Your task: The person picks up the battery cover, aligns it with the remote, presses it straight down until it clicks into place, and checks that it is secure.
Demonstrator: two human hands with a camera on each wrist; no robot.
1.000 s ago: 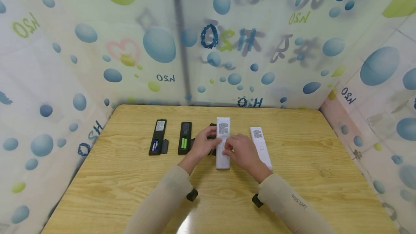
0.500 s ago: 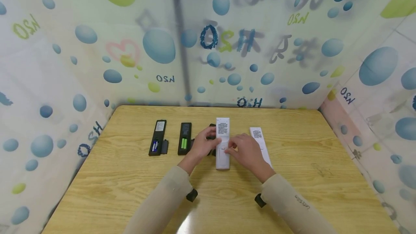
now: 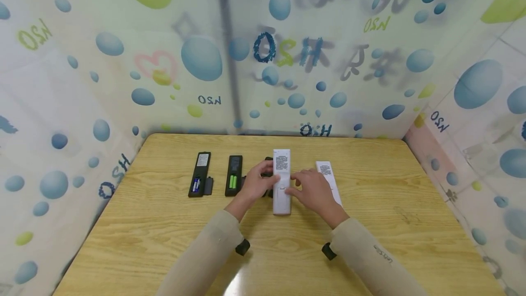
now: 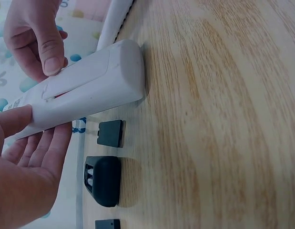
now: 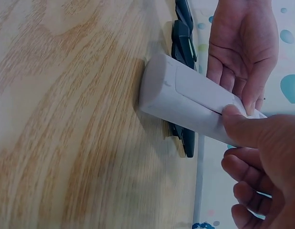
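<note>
A white remote control [image 3: 281,205], its labelled back turned up, is tilted with its near end down at the table. My left hand [image 3: 255,184] grips its left side, thumb on the back and fingers underneath, as the left wrist view shows. My right hand [image 3: 314,191] has its thumb at the upper edge of the battery cover [image 4: 85,74] and its fingers curled by the remote's right side. That end of the cover stands slightly raised, with a narrow gap and a bit of red showing in the left wrist view.
On the left lie a black remote [image 3: 202,163] with blue batteries and another black remote [image 3: 234,163] with green ones, covers beside them. A third black remote [image 3: 270,193] is mostly hidden behind my left hand. To the right lies a second white remote [image 3: 328,175].
My right hand has shifted slightly right, its fingertips from over the remote's middle to its right edge. The left hand and remote have barely moved.
</note>
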